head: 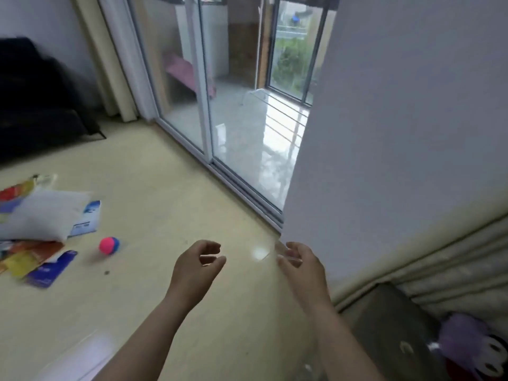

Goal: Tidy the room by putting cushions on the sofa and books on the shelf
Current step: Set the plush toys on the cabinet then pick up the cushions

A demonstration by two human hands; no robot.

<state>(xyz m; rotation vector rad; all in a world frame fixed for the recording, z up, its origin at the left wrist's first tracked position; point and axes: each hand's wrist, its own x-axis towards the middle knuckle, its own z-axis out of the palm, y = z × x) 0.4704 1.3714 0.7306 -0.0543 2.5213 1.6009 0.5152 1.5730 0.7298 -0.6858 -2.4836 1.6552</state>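
Head view: my left hand [196, 264] and right hand [298, 266] hang out front, fingers loosely curled, holding nothing. The white cushion [41, 215] lies on the floor [165, 188] well off to my left, atop scattered books [41, 259] (a pink ball [109, 245] sits between), long side across my view; my left hand is nearer.

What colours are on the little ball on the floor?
The ball is bright pink with a blue patch, seen in the head view.

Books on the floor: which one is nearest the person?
The dark blue book, lowest in view at the pile's near edge; the white-and-blue one lies farther back, partly under the cushion.
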